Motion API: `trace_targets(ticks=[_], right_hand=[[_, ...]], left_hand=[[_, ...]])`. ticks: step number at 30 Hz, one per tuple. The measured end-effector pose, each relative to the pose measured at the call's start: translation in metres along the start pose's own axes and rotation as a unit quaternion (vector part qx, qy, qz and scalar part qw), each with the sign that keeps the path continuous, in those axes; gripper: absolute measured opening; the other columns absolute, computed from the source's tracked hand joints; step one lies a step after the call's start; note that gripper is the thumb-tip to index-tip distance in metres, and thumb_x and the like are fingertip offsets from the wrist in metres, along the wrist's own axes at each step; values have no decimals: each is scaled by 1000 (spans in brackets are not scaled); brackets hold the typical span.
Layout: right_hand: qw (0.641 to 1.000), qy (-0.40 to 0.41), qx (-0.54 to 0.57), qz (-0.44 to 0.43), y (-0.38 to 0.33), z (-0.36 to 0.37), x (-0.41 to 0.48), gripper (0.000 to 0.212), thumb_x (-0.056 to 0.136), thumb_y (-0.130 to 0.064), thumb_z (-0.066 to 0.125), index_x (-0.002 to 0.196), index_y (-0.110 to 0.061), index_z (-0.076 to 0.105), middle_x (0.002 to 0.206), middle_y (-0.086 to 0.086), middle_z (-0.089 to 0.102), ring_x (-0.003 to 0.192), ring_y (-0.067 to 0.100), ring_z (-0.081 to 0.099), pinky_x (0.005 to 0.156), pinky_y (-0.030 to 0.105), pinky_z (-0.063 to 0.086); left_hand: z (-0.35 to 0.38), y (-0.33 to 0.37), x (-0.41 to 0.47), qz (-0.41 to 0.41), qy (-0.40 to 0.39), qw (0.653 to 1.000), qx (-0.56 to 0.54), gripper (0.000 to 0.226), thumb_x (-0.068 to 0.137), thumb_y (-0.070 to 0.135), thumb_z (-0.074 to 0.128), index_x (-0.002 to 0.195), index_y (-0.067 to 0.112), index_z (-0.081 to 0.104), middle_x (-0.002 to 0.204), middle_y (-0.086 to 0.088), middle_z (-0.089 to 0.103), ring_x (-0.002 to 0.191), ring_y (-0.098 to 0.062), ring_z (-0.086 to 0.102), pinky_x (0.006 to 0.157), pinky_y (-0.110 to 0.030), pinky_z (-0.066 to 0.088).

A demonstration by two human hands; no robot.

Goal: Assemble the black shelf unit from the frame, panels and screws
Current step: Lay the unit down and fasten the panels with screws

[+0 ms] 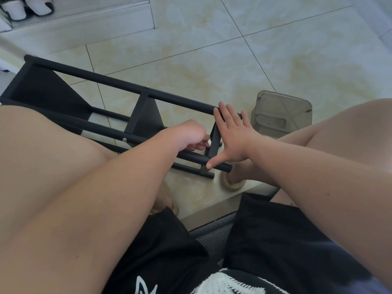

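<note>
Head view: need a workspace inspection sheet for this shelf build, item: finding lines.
Surface: beige tiled floor; the frame lies on it.
Job's things: black shelf frame on its side; middle panel fitted between the rails; end panel at the near end; screw head on the near rail.
Clutter: clear plastic container on the floor beside the frame's near end.
Grips: left hand, fingers curled at the end panel, contents hidden; right hand flat and open against the end panel's outer face.
Cables: nothing seen.
Surroundings: white shoes on a low ledge, top left.
</note>
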State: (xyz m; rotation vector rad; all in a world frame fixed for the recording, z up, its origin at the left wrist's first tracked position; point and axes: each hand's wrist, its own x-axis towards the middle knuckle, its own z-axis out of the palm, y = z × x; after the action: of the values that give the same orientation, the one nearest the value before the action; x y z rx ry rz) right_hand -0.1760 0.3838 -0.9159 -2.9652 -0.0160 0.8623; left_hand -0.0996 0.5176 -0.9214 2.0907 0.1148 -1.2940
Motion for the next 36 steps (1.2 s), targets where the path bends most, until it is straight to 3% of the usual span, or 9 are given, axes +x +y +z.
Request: trace_targets(ticks=[7,14,18,21,27,31,33,36], right_hand=[[1000,-1,1,-1,0,1,0,162,45,-103,50,151,-11,-32,160,8,-37,150,28,-30,122,56,-12],[1000,-2,-2,0,0,1,1,163,45,-104,49,151,-12,-33,160,9,-38,150,28,-30,122,56,-11],[1000,-4,-1,0,0,1,1,163,44,-104,48,150,-12,-33,160,9,-38,150,28,-30,122,56,-12],[1000,-5,-1,0,0,1,1,163,43,-104,48,151,-12,-33,160,8,-38,150,28,-30,122,56,-11],[1000,-1,4,-2,0,1,2,163,41,-106,45,151,-12,-32,160,8,-37,150,27,-30,121,55,-12],[1000,-3,4,-2,1,1,2,163,43,-105,46,151,-13,-32,160,8,-38,149,27,-31,122,55,-12],[1000,-4,3,-2,1,0,2,163,43,-105,47,151,-13,-32,159,8,-38,149,27,-31,122,55,-12],[1000,-7,2,-1,1,0,2,162,44,-104,48,152,-13,-31,160,7,-38,149,27,-31,122,55,-12]], left_hand=[[0,-1,0,-2,-12,1000,-1,16,103,20,51,95,12,63,75,6,71,71,-9,63,66,-24,49],[2,-3,3,-1,-5,999,38,20,102,20,47,88,16,61,55,14,69,77,-8,65,87,-30,52],[0,-5,2,10,-5,998,67,23,101,21,48,86,17,65,62,15,72,98,-12,69,98,-37,52],[-3,-6,0,22,-13,996,83,23,101,21,49,86,17,66,66,14,73,102,-14,69,102,-40,50],[-13,-7,-13,62,-42,987,139,25,102,16,48,112,8,70,107,-2,75,114,-22,62,107,-42,45],[-16,-6,-17,76,-52,979,183,23,101,13,50,108,7,71,121,-11,70,123,-30,58,110,-45,41],[-17,-8,-16,84,-55,976,193,23,100,11,51,108,5,71,121,-13,70,122,-31,60,109,-44,42],[-20,-12,-14,102,-63,972,203,22,97,9,51,91,11,71,116,-13,72,117,-32,63,109,-45,42]])
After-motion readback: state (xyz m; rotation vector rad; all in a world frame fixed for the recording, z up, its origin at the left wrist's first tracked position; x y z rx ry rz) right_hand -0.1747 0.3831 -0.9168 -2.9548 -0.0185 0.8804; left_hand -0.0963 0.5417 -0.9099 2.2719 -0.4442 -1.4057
